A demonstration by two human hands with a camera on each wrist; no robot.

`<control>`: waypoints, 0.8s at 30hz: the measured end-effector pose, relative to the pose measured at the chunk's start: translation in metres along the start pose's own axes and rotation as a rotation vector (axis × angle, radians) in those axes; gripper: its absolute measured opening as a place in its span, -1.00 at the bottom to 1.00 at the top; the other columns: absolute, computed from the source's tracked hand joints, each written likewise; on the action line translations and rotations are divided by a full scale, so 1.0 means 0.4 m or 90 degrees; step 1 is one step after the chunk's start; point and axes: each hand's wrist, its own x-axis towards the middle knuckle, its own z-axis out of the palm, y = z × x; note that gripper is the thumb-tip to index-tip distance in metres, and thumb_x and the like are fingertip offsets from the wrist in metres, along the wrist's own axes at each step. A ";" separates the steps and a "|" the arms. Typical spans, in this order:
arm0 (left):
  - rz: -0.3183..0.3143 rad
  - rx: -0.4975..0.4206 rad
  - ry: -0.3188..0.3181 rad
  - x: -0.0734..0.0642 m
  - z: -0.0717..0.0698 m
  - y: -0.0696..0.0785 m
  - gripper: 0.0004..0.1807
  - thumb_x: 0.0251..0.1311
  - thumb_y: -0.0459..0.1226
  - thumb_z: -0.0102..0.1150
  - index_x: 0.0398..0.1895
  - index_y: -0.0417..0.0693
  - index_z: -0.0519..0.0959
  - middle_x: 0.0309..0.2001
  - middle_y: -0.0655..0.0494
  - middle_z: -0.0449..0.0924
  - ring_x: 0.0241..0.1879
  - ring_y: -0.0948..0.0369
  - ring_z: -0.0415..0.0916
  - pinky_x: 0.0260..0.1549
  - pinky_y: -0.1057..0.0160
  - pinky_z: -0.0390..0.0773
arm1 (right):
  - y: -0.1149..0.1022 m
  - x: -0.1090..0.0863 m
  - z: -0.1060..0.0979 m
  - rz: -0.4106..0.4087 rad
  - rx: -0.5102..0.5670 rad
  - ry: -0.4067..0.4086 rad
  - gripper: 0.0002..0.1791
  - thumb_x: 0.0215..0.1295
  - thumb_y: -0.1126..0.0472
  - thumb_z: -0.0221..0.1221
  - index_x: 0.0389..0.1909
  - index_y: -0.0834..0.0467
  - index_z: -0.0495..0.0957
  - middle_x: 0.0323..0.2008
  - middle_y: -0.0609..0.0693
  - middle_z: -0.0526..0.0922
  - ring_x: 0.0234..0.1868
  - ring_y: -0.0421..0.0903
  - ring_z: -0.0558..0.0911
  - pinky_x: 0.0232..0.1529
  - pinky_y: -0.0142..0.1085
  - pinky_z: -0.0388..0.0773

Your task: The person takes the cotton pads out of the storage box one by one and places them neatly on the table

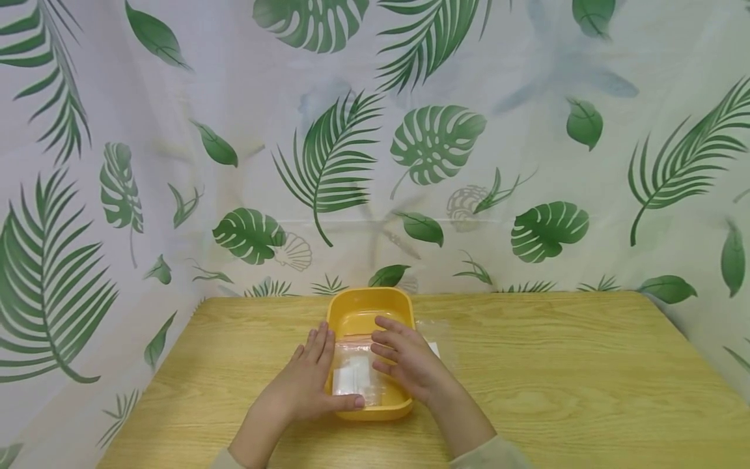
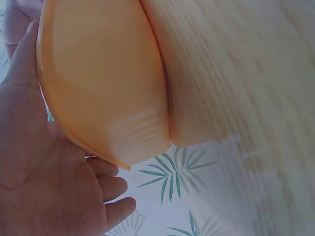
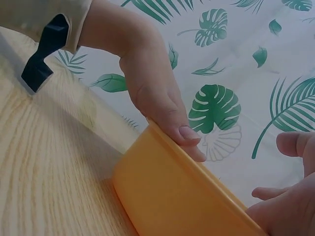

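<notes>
A yellow rounded box (image 1: 370, 298) sits on the table, with a clear zip bag (image 1: 354, 376) holding white pieces lying in its near half. My left hand (image 1: 301, 385) lies along the box's left side, fingers straight and thumb reaching over the near rim. In the left wrist view, that hand (image 2: 47, 182) is right at the rim of the box (image 2: 106, 78). My right hand (image 1: 409, 359) is over the box's right side, fingers spread and loosely bent, with nothing in them. It covers part of the box and the bag. The right wrist view shows the right hand (image 3: 295, 204) close to the rim.
Another clear bag (image 1: 443, 331) with something white lies on the table right of the box, partly behind my right hand. The wooden table (image 1: 556, 378) meets a leaf-printed sheet (image 1: 351, 156) at its back edge. A black mount (image 3: 45, 54) sits by the left sleeve.
</notes>
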 end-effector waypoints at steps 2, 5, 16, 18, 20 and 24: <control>0.002 -0.001 0.000 0.001 0.001 0.000 0.40 -0.08 0.52 0.15 0.59 -0.23 -0.12 0.62 -0.14 -0.35 0.59 -0.08 -0.32 0.51 -0.14 -0.07 | 0.002 -0.001 -0.002 0.003 0.015 -0.002 -0.29 0.46 0.18 0.03 0.54 0.25 0.03 0.51 0.35 0.00 0.51 0.34 0.06 0.46 0.16 0.15; 0.003 -0.002 0.001 0.002 0.003 0.000 0.41 -0.08 0.52 0.15 0.59 -0.23 -0.12 0.61 -0.13 -0.35 0.59 -0.09 -0.33 0.51 -0.14 -0.07 | 0.005 0.000 -0.006 0.004 0.029 -0.004 -0.28 0.48 0.18 0.00 0.56 0.25 -0.02 0.54 0.38 -0.10 0.54 0.38 -0.06 0.49 0.21 0.00; 0.004 -0.007 0.002 0.001 0.005 -0.004 0.41 -0.08 0.51 0.17 0.59 -0.24 -0.12 0.61 -0.14 -0.35 0.59 -0.09 -0.33 0.51 -0.14 -0.08 | 0.010 0.004 -0.001 0.019 0.014 0.025 -0.24 0.45 0.14 0.05 0.57 0.19 -0.01 0.57 0.32 -0.20 0.52 0.47 -0.26 0.43 0.38 -0.24; 0.003 -0.008 0.000 0.002 0.005 -0.005 0.41 -0.08 0.52 0.16 0.59 -0.23 -0.13 0.61 -0.14 -0.36 0.59 -0.10 -0.33 0.51 -0.14 -0.08 | 0.011 0.005 0.001 0.019 0.008 0.029 -0.25 0.45 0.14 0.05 0.57 0.19 0.00 0.57 0.32 -0.18 0.51 0.48 -0.25 0.43 0.39 -0.23; 0.003 -0.007 0.000 0.003 0.005 -0.006 0.41 -0.09 0.52 0.15 0.59 -0.23 -0.13 0.61 -0.14 -0.36 0.59 -0.10 -0.33 0.51 -0.14 -0.08 | 0.011 0.004 0.002 0.019 0.009 0.034 -0.25 0.45 0.13 0.05 0.57 0.18 0.01 0.57 0.31 -0.18 0.51 0.49 -0.25 0.42 0.41 -0.22; 0.005 -0.005 0.003 0.003 0.005 -0.007 0.42 -0.09 0.54 0.13 0.59 -0.23 -0.12 0.61 -0.14 -0.35 0.59 -0.09 -0.33 0.51 -0.14 -0.08 | 0.011 0.004 0.006 0.019 0.012 0.041 -0.25 0.44 0.13 0.06 0.56 0.18 0.02 0.57 0.30 -0.19 0.50 0.50 -0.27 0.41 0.43 -0.22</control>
